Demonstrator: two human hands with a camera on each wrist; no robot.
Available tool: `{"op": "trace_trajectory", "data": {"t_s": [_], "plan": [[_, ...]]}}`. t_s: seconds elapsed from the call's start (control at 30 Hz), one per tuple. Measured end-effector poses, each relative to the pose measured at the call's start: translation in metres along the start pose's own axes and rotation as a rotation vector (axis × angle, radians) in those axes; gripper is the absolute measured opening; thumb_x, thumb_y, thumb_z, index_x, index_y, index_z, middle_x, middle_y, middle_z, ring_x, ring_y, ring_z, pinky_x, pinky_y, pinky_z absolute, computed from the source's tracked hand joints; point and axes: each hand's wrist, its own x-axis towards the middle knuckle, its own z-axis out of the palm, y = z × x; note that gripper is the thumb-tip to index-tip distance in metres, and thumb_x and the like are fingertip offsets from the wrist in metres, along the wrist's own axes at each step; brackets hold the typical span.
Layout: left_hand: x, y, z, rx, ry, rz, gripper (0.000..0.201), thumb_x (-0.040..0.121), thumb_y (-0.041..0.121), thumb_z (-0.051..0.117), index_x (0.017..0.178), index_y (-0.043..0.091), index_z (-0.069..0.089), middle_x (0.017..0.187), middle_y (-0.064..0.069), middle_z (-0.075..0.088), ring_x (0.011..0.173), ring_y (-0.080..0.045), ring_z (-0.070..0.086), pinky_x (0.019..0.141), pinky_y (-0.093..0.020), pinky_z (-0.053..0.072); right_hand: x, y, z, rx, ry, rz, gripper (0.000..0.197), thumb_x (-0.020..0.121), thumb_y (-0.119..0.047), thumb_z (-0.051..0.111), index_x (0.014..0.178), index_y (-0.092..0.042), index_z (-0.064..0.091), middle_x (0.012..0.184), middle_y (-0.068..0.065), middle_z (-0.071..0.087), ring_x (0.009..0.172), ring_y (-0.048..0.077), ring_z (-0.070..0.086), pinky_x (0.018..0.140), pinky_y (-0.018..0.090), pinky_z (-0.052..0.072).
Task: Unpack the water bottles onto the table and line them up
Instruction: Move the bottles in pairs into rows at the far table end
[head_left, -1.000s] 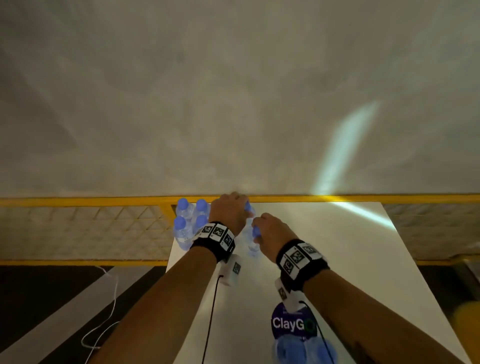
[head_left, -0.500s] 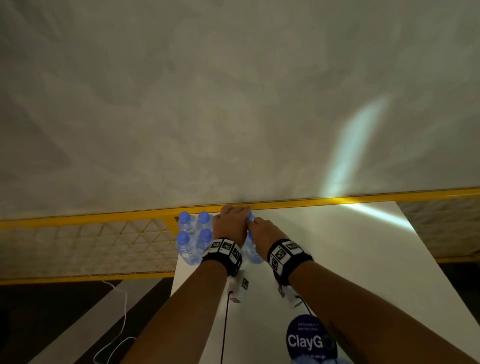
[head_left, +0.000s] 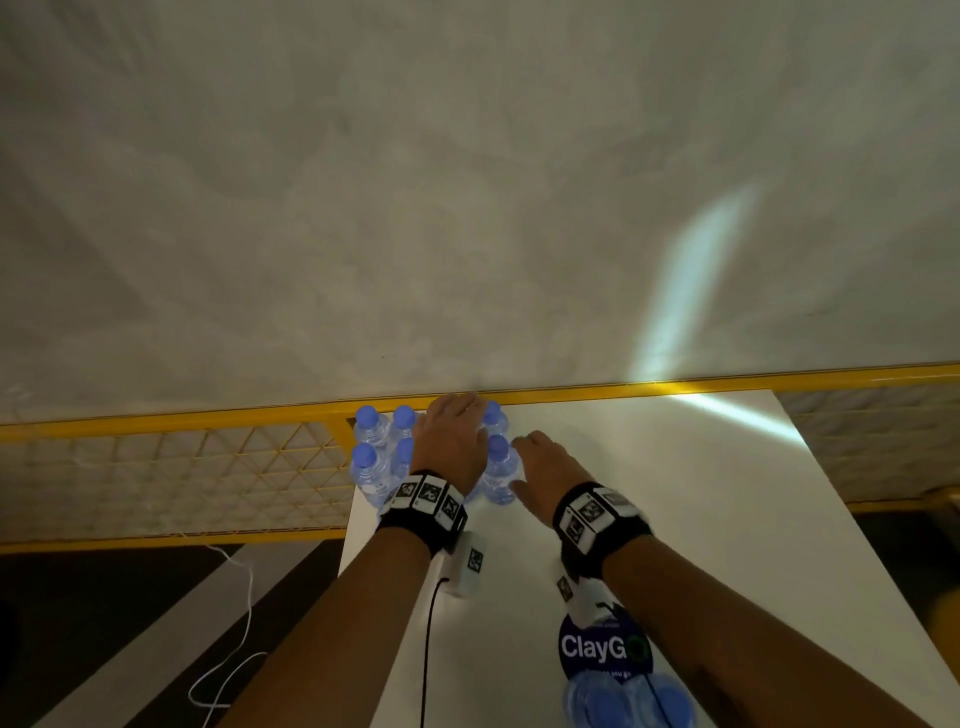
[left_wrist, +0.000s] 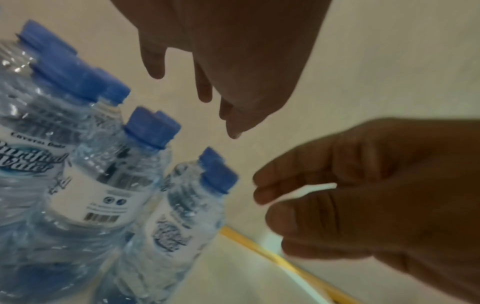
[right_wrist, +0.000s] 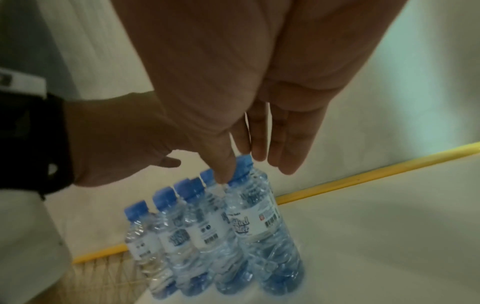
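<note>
Several clear water bottles with blue caps (head_left: 375, 447) stand packed together at the far left corner of the white table (head_left: 675, 519). My left hand (head_left: 452, 431) hovers over the middle of the group, fingers hanging loose (left_wrist: 205, 86), and holds nothing. A front right bottle (head_left: 500, 473) stands just left of my right hand (head_left: 540, 457). In the right wrist view its fingers are straight (right_wrist: 259, 148), the thumb tip close by that bottle's cap (right_wrist: 244, 164); I see no grip. More blue-capped bottles (head_left: 628, 701) show blurred at the near edge.
A yellow rail (head_left: 727, 382) runs behind the table's far edge, with yellow mesh fencing (head_left: 208, 467) to the left. A round dark ClayGo sticker (head_left: 605, 647) lies on the table near me. A white cable (head_left: 244, 597) trails on the floor at left.
Both hands were closed together on the right-hand bottles of the group. Now the right hand has drawn off to the right and opened, and the left hand has loosened above the group.
</note>
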Motion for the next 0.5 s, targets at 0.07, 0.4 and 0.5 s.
{"op": "trace_trajectory", "data": {"t_s": [0.07,0.4,0.5], "plan": [[-0.028,0.013,-0.008,-0.125,0.089,0.105,0.032,0.095,0.022,0.053,0.123,0.015,0.066,0.126,-0.004,0.065,0.116,-0.03,0.059,0.096,-0.044,0.05,-0.039,0.008,-0.004,0.033,-0.039,-0.046,0.041,0.089,-0.028,0.063,0.127,-0.015,0.052,0.127,0.006,0.049,0.114,0.026,0.054,0.099,0.037,0.045],[-0.2,0.114,-0.01,-0.429,-0.402,0.248,0.032,0.09,0.05,0.054,0.112,0.031,0.067,0.106,0.009,0.068,0.087,-0.01,0.065,0.082,-0.035,0.056,-0.238,0.021,0.002,0.026,-0.265,-0.038,0.04,0.087,-0.041,0.046,0.123,-0.031,0.058,0.125,-0.007,0.056,0.117,0.016,0.055,0.1,0.03,0.044],[-0.227,0.129,-0.008,-0.413,-0.476,0.237,0.034,0.086,0.05,0.062,0.112,0.029,0.068,0.108,0.007,0.066,0.092,-0.01,0.063,0.083,-0.034,0.055,-0.273,0.021,0.014,0.035,-0.285,-0.024,0.038,0.093,-0.038,0.054,0.13,-0.03,0.052,0.133,-0.006,0.05,0.121,0.015,0.051,0.103,0.027,0.041]]}}
